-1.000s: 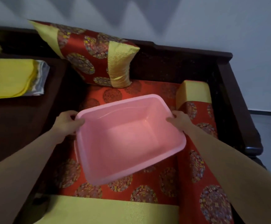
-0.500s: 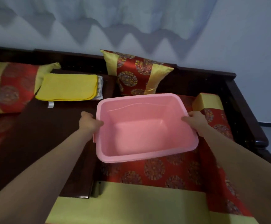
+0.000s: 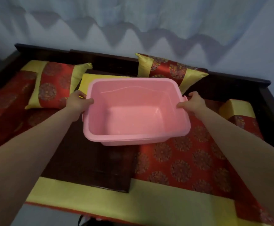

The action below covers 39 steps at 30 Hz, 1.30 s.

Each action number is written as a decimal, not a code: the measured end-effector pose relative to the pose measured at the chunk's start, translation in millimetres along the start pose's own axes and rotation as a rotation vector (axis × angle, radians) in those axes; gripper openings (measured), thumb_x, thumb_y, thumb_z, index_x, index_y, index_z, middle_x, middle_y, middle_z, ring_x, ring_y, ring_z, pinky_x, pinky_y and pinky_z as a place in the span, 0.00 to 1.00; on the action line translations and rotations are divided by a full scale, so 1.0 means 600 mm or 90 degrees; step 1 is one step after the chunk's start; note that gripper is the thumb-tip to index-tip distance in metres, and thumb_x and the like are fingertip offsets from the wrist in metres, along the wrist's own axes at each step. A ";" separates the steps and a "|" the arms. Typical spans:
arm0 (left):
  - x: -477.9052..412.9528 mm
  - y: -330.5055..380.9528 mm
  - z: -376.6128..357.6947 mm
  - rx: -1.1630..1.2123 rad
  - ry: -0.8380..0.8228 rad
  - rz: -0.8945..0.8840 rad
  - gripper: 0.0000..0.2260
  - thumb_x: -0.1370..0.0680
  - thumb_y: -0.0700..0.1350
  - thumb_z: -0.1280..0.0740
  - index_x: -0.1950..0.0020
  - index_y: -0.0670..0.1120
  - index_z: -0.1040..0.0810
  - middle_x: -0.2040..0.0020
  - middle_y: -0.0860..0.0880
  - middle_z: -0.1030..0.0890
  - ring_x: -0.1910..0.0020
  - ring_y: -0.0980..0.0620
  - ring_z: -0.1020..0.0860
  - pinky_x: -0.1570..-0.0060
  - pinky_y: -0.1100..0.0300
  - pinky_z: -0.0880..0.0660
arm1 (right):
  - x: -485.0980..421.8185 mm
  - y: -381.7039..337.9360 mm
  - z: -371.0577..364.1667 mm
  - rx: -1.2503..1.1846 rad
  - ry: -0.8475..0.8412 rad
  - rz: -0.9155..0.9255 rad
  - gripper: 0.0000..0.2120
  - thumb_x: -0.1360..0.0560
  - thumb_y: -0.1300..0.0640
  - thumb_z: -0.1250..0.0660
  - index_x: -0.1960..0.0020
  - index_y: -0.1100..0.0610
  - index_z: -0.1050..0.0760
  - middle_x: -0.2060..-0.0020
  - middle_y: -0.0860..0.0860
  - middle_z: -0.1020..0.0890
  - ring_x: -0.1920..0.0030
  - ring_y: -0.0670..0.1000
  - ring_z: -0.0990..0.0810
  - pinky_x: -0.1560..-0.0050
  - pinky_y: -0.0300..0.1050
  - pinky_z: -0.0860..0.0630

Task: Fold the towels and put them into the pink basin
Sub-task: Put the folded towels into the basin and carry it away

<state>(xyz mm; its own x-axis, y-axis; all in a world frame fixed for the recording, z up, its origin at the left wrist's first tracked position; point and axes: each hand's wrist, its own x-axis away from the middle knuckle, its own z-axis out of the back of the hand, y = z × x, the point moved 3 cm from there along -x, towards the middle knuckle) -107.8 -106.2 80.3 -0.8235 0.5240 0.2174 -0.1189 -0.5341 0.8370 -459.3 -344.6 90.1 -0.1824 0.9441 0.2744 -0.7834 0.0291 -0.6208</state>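
Observation:
I hold the pink basin point(image 3: 133, 137) in the air over the dark wooden table on the sofa. It is rectangular and has nothing inside. My left hand point(image 3: 77, 101) grips its left rim, thumb inside the wall. My right hand point(image 3: 194, 101) grips the right rim beside a small handle tab. A folded yellow towel point(image 3: 85, 82) lies on the table behind the basin, and the basin hides most of it.
A low dark wooden table point(image 3: 87, 163) stands mid-sofa. Red and yellow cushions lean at the back left point(image 3: 54, 85) and back right point(image 3: 173, 69). A yellow-ended bolster point(image 3: 237, 111) lies at the right. The seat pad's yellow front edge point(image 3: 116, 201) runs below. A dark wooden frame surrounds it.
Both hands carried the basin leftward, from above the right seat cushion to above the wooden table, where it now covers most of the yellow towel. My view has swung left and up.

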 end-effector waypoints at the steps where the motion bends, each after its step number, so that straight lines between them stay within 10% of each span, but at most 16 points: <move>1: -0.010 -0.010 0.016 0.002 -0.004 -0.006 0.12 0.31 0.40 0.29 0.64 0.50 0.32 0.67 0.47 0.29 0.70 0.48 0.31 0.69 0.59 0.32 | 0.008 -0.014 -0.019 -0.004 -0.004 -0.002 0.30 0.36 0.56 0.24 0.37 0.59 0.29 0.45 0.58 0.22 0.47 0.58 0.22 0.51 0.48 0.25; 5: -0.063 -0.059 0.081 0.001 -0.028 -0.027 0.12 0.30 0.40 0.29 0.64 0.50 0.32 0.66 0.49 0.30 0.68 0.50 0.31 0.70 0.59 0.35 | 0.065 -0.050 -0.106 -0.033 -0.032 -0.056 0.10 0.37 0.61 0.25 0.57 0.58 0.23 0.68 0.54 0.23 0.73 0.51 0.28 0.72 0.42 0.31; 9: -0.109 -0.095 0.147 -0.016 -0.073 -0.050 0.14 0.29 0.39 0.30 0.66 0.50 0.34 0.68 0.49 0.30 0.69 0.51 0.32 0.69 0.58 0.34 | 0.126 -0.081 -0.182 -0.053 -0.031 -0.102 0.13 0.36 0.62 0.26 0.66 0.55 0.31 0.69 0.52 0.27 0.72 0.50 0.30 0.74 0.41 0.35; 22: -0.202 -0.184 0.233 -0.135 -0.191 -0.044 0.11 0.31 0.48 0.31 0.56 0.45 0.30 0.57 0.41 0.22 0.57 0.40 0.22 0.59 0.49 0.26 | 0.207 -0.133 -0.297 -0.053 0.001 -0.162 0.23 0.32 0.59 0.30 0.39 0.60 0.31 0.49 0.56 0.23 0.49 0.58 0.22 0.53 0.51 0.22; 26: -0.205 -0.181 0.242 -0.147 -0.382 0.075 0.14 0.26 0.42 0.32 0.41 0.40 0.28 0.51 0.41 0.20 0.55 0.44 0.21 0.57 0.50 0.21 | 0.216 -0.148 -0.298 -0.062 -0.109 -0.202 0.22 0.33 0.65 0.33 0.39 0.63 0.28 0.54 0.57 0.20 0.61 0.54 0.21 0.67 0.44 0.24; 31: -0.225 -0.138 0.285 -0.324 -0.629 0.196 0.17 0.29 0.48 0.28 0.44 0.40 0.22 0.50 0.41 0.16 0.50 0.44 0.18 0.51 0.49 0.20 | 0.195 -0.189 -0.256 0.058 -0.329 -0.299 0.31 0.32 0.51 0.25 0.33 0.56 0.33 0.49 0.54 0.22 0.50 0.58 0.20 0.48 0.58 0.21; 35: -0.312 -0.072 0.269 -0.350 -0.491 0.116 0.21 0.32 0.58 0.27 0.49 0.44 0.22 0.49 0.46 0.19 0.47 0.47 0.22 0.49 0.53 0.26 | 0.082 -0.250 -0.237 -0.055 -0.093 -0.110 0.51 0.44 0.37 0.22 0.29 0.55 0.35 0.35 0.51 0.26 0.38 0.52 0.25 0.40 0.46 0.27; 39: -0.400 -0.038 0.162 -0.004 -0.336 0.118 0.09 0.25 0.48 0.31 0.51 0.44 0.22 0.43 0.42 0.19 0.50 0.48 0.22 0.43 0.51 0.27 | -0.038 -0.298 -0.305 -0.250 -0.053 -0.128 0.32 0.32 0.47 0.26 0.32 0.55 0.32 0.37 0.54 0.25 0.41 0.52 0.25 0.50 0.45 0.28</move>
<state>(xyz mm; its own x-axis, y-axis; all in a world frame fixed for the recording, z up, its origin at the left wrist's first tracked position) 146.7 -155.4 57.5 -0.4422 0.6807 0.5841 -0.0033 -0.6524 0.7578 -206.2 -311.3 60.8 -0.1085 0.8779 0.4663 -0.5265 0.3471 -0.7761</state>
